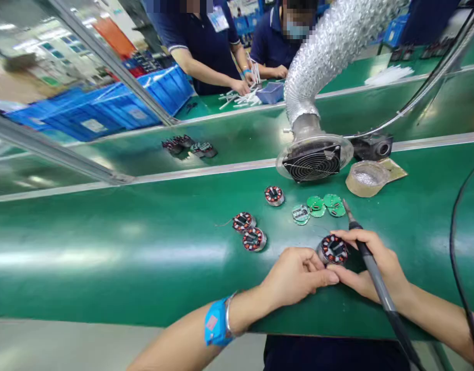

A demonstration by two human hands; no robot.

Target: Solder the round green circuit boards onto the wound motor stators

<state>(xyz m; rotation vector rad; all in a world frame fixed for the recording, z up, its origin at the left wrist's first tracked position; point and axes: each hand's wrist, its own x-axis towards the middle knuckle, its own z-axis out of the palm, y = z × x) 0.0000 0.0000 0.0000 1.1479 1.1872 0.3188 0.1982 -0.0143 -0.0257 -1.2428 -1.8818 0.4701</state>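
Close to the bench's front edge, a round motor stator (333, 250) with copper windings sits between my two hands. My left hand (293, 275) grips its left and near side, thumb in front. With thumb and fingertips my right hand (391, 268) touches the stator's right side. A soldering iron (377, 282) also lies in that hand, its tip pointing up and away beside the green round circuit boards (333, 202). A silver-grey round board (301, 214) lies left of those. Two more stators (254, 239) touch each other on the left, and another stator (274, 196) stands farther back.
Behind the boards hangs a fume extractor fan (313, 164) on a silver flexible duct (333, 46). A tape roll (365, 179) rests to its right. A black cable (455, 247) runs down the right side. Two people work across the metal divider, near blue bins (105, 111).
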